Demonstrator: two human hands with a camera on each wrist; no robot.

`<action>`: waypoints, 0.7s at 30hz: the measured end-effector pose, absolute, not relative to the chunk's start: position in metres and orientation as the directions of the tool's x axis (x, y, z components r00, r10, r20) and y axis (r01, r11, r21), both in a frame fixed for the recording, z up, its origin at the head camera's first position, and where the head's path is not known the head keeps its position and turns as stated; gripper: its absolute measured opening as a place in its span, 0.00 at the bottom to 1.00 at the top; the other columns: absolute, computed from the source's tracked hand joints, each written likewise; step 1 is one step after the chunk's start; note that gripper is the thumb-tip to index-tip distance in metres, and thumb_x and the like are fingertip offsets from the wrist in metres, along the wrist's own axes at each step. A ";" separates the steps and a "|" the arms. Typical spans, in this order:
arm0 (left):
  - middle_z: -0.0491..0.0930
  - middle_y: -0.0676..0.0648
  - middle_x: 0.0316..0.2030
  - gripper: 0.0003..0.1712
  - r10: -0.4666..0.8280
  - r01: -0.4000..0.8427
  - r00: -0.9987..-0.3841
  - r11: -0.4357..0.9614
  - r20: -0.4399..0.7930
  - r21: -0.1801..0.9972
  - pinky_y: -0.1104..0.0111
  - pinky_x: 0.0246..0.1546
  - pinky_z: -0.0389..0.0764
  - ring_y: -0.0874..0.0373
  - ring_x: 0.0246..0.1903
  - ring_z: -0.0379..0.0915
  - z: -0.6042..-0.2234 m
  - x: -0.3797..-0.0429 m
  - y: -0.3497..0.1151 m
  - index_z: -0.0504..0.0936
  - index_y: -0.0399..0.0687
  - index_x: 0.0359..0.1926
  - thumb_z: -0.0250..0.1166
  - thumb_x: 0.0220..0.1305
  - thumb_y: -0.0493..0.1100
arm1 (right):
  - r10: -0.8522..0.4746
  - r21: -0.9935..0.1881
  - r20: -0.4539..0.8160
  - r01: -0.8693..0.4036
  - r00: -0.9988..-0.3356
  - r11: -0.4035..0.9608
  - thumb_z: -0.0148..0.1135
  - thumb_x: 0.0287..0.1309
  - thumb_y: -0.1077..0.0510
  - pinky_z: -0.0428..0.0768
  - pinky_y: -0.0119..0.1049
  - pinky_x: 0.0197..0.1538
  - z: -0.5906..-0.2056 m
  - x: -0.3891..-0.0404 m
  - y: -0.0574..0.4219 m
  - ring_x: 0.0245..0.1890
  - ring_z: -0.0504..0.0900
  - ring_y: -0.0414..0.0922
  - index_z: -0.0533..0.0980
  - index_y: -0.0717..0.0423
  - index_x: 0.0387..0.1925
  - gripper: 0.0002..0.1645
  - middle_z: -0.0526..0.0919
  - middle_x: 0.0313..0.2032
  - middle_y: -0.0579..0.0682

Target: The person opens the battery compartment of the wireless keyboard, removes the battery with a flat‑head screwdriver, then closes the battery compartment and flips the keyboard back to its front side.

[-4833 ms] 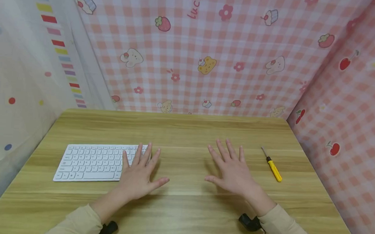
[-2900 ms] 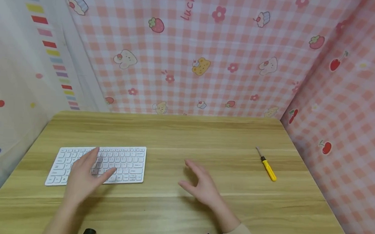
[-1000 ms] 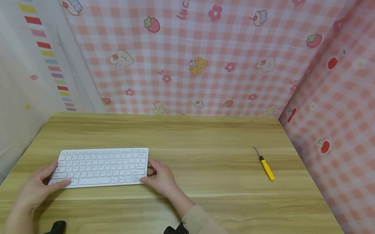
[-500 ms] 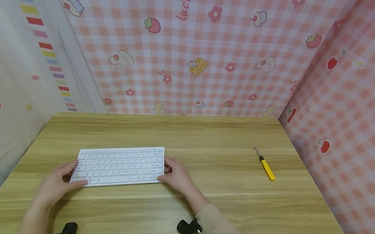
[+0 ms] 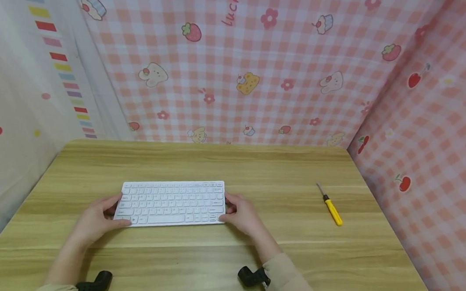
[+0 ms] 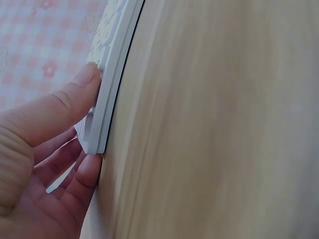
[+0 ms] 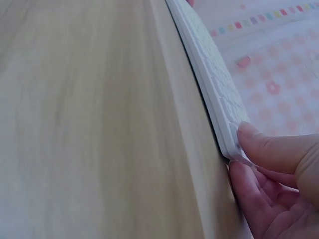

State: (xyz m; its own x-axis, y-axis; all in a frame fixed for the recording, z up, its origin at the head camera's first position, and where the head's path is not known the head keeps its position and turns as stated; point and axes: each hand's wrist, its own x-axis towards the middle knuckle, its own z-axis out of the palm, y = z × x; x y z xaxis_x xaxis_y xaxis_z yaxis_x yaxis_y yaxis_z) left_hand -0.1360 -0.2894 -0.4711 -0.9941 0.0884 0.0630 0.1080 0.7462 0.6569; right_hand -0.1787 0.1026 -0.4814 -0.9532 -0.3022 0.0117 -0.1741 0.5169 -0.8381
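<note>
A white keyboard (image 5: pixel 172 204) lies left of the table's middle in the head view, its right end angled slightly away. My left hand (image 5: pixel 96 219) grips its left end, thumb on top of the front corner and fingers curled at the side edge. At the opposite end my right hand (image 5: pixel 243 214) pinches the front right corner, thumb over the keys' border. Both wrist views show the keyboard's edge (image 6: pixel 112 84) close over the wood, with fingertips tucked at its lower edge. In the right wrist view the thumb (image 7: pixel 269 149) presses on the top face.
A screwdriver (image 5: pixel 332 210) with a yellow handle lies on the right side of the wooden table (image 5: pixel 195 266). Patterned pink checked cloth (image 5: pixel 221 66) hangs behind and on the right; a pale dotted curtain (image 5: pixel 14 160) hangs at the left. Black wrist mounts (image 5: pixel 251 276) sit under both forearms.
Earlier both hands were spread open and apart from each other. They then took hold of the keyboard's two ends and moved it rightward along the table. The screwdriver stays put.
</note>
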 end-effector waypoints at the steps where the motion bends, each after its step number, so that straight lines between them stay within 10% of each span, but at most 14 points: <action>1: 0.76 0.29 0.51 0.54 0.091 0.111 -0.994 0.740 0.065 0.663 0.70 0.37 0.72 0.49 0.40 0.72 -0.471 -0.138 -0.286 0.66 0.26 0.66 0.82 0.45 0.48 | -0.296 -0.838 0.012 -0.171 -0.955 0.518 0.77 0.45 0.67 0.77 0.30 0.38 -0.481 -0.179 0.107 0.34 0.76 0.41 0.69 0.67 0.65 0.44 0.80 0.47 0.55; 21: 0.76 0.32 0.54 0.52 0.206 0.208 -0.975 0.716 0.083 0.666 0.66 0.37 0.74 0.54 0.36 0.71 -0.472 -0.164 -0.229 0.68 0.29 0.66 0.82 0.44 0.46 | -0.206 -0.838 -0.042 -0.077 -0.978 0.540 0.77 0.45 0.69 0.77 0.30 0.34 -0.476 -0.175 0.173 0.31 0.77 0.41 0.68 0.62 0.68 0.46 0.77 0.53 0.59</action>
